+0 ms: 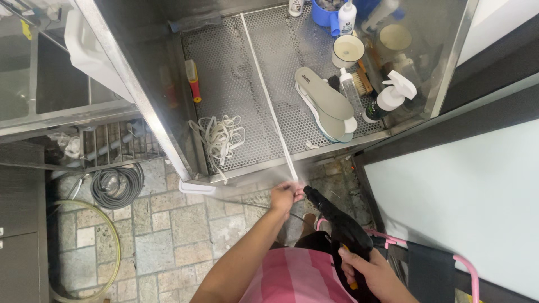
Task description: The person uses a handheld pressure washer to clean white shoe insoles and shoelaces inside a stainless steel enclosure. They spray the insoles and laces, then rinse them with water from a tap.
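Note:
My right hand (368, 269) grips a black spray gun (339, 221) whose nozzle points up toward my left hand (285, 196). My left hand pinches the near end of a long white shoelace (268, 95), stretched taut and straight across the perforated metal tray (236, 73). A faint mist hangs around the nozzle and my left fingers. A heap of white laces (220, 137) lies on the tray to the left. Grey shoe insoles (325, 104) lie stacked to the right of the stretched lace.
Spray bottles (390, 98), a brush (362, 81), a white cup (347, 51) and a blue tub (325, 12) crowd the tray's far right. A red-handled tool (193, 81) lies at left. Coiled grey hose (117, 186) rests on the stone floor. A steel sink (50, 84) is at left.

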